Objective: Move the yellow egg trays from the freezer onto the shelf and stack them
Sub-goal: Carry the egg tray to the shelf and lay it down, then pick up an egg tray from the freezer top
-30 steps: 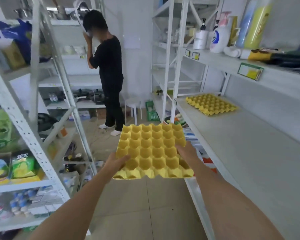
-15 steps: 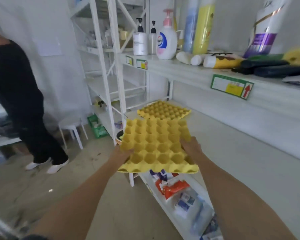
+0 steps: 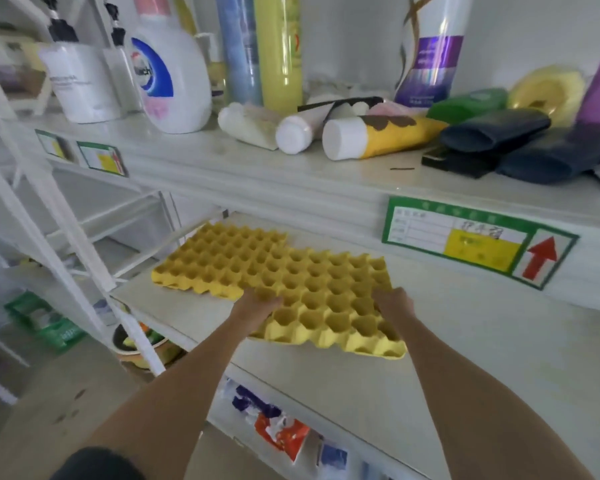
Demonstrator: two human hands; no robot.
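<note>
Nearest the camera, both hands grip one yellow egg tray (image 3: pixel 329 306): the left hand (image 3: pixel 257 303) clasps its left edge and the right hand (image 3: pixel 394 303) its right edge, fingers curled over the rim. The held tray hangs over the white shelf (image 3: pixel 413 393), its far left corner overlapping the near right corner of the second tray (image 3: pixel 215 261), which lies flat on the shelf farther in. I cannot tell whether the two touch. To stack well, the held tray should probably travel up and left until its outline matches the one below, staying level so the cups nest together. Setting it down skewed would likely leave it rocking on the peaks. The upper shelf edge (image 3: pixel 291 188) sits close overhead, so a low, flat approach seems wise.
</note>
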